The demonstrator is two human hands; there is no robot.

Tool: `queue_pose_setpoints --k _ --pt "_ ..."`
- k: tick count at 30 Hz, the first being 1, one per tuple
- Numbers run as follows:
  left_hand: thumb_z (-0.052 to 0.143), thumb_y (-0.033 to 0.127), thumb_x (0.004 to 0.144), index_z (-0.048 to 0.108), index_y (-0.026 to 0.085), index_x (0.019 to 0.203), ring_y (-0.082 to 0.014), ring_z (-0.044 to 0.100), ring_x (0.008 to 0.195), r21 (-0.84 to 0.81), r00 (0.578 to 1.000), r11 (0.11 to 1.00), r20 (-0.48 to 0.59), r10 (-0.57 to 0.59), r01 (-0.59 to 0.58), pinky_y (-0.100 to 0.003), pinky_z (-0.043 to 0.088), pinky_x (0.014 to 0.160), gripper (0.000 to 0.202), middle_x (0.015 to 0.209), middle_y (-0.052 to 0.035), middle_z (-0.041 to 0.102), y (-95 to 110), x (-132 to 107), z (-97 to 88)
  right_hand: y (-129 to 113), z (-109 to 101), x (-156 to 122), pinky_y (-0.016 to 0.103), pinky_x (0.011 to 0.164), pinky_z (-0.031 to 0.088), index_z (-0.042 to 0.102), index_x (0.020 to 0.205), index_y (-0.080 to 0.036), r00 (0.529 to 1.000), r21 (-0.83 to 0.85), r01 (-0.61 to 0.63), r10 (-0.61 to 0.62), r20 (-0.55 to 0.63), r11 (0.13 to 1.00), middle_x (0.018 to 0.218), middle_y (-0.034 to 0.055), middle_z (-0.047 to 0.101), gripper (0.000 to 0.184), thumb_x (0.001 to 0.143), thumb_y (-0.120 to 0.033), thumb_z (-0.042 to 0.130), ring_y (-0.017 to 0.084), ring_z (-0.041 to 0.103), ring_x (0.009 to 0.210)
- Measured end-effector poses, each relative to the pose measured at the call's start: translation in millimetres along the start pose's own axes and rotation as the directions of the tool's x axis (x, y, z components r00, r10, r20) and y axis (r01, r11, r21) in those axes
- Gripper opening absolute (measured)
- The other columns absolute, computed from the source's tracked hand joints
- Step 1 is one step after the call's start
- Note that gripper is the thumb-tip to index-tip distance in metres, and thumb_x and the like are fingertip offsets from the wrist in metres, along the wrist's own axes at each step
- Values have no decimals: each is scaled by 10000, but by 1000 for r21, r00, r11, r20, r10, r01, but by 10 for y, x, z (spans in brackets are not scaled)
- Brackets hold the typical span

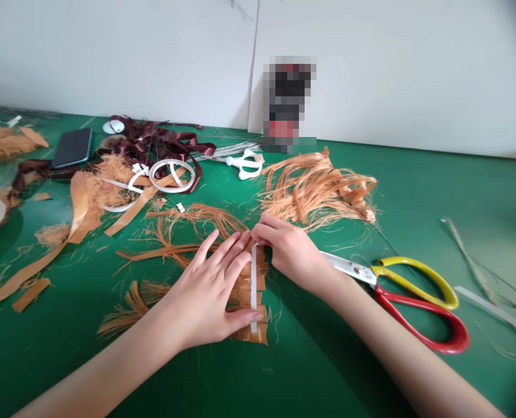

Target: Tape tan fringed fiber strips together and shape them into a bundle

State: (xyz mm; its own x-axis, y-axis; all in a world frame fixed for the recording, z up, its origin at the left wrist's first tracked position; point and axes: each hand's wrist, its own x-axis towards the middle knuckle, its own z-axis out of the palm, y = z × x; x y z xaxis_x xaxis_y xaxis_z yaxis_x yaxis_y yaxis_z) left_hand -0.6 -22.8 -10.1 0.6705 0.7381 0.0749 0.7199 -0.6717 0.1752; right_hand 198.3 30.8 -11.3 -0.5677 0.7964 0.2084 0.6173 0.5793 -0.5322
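Several tan ribbon pieces [260,282] with frayed ends lie side by side on the table, a narrow white tape strip [253,284] running across them. My left hand [214,290] rests spread on these pieces, its thumb on the lower part of the tape. At the tape's upper end, my right hand [286,249] has its thumb and fingers pinched together; what sits between the fingertips is hidden. Frayed fibres [129,310] stick out to the left, beneath and beyond my left hand. Large scissors [415,302] with yellow and red handles lie beside my right forearm, blades partly hidden.
A frayed tan bundle [314,188] lies beyond my right hand. White scissors [244,164], a tape roll [172,176], dark brown ribbon [166,139] and a phone [72,148] lie at back left. A pixelated object [286,104] stands before the white wall [393,75].
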Motion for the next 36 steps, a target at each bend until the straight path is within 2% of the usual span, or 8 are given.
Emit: queue_pose_setpoints --k 6,11,13,18,21,25,30,36 --pt "389 706 850 352 70 1361 -260 241 1431 25 1000 1000 3 9 -9 -475 23 1184 817 1522 -183 310 -11 5 4 -84 -180 -15 215 574 309 440 731 -190 991 67 -51 42 130 996 799 -19 441 263 680 63 385 86 390 625" --pt "391 807 759 97 55 1476 -289 293 1407 13 1000 1000 -23 22 -21 -503 50 1175 1080 1518 -199 307 -27 21 9 -144 -382 -59 227 563 302 409 697 -188 969 67 -52 34 243 996 755 -19 445 257 655 65 397 83 393 605" --pt "356 814 764 24 41 1492 -301 295 1404 19 1000 999 -14 28 -28 -505 63 1172 1113 1521 -206 293 -26 24 12 -198 -450 -83 233 559 297 395 692 -193 951 54 -50 31 306 997 740 -24 447 258 652 62 400 82 387 592" --pt "320 784 806 194 92 1495 -313 247 1421 53 999 998 21 30 -31 -520 63 1166 985 1543 -158 265 -24 23 17 -414 -572 -110 231 591 338 369 674 -198 924 165 -24 -41 381 986 810 -11 497 292 611 88 359 92 433 657" --pt "311 790 802 163 115 1507 -316 263 1414 49 999 998 28 36 -38 -525 70 1165 987 1558 -146 225 -31 19 21 -518 -620 -112 232 550 323 378 659 -205 902 225 -50 -53 429 973 685 -31 479 293 592 79 348 98 421 606" --pt "310 772 820 93 89 1512 -309 244 1420 64 998 996 15 54 -54 -508 27 1168 996 1563 -143 203 -45 4 25 -614 -688 -127 221 507 308 454 645 -201 842 302 -108 -74 534 947 617 -44 515 302 589 81 362 94 443 566" --pt "316 675 880 96 75 1510 -279 222 1430 78 998 996 36 50 -52 -479 -9 1164 897 1567 -134 185 -59 0 31 -704 -774 -173 185 477 322 488 661 -194 725 373 -189 -127 677 909 672 -39 579 362 527 118 365 85 517 588" --pt "254 851 749 -8 104 1514 -312 238 1420 90 998 995 39 41 -44 -493 8 1155 1101 1567 -136 201 -63 22 51 -753 -844 -198 163 452 318 389 585 -204 600 420 -220 -217 770 880 580 -69 500 374 463 144 330 77 523 546"
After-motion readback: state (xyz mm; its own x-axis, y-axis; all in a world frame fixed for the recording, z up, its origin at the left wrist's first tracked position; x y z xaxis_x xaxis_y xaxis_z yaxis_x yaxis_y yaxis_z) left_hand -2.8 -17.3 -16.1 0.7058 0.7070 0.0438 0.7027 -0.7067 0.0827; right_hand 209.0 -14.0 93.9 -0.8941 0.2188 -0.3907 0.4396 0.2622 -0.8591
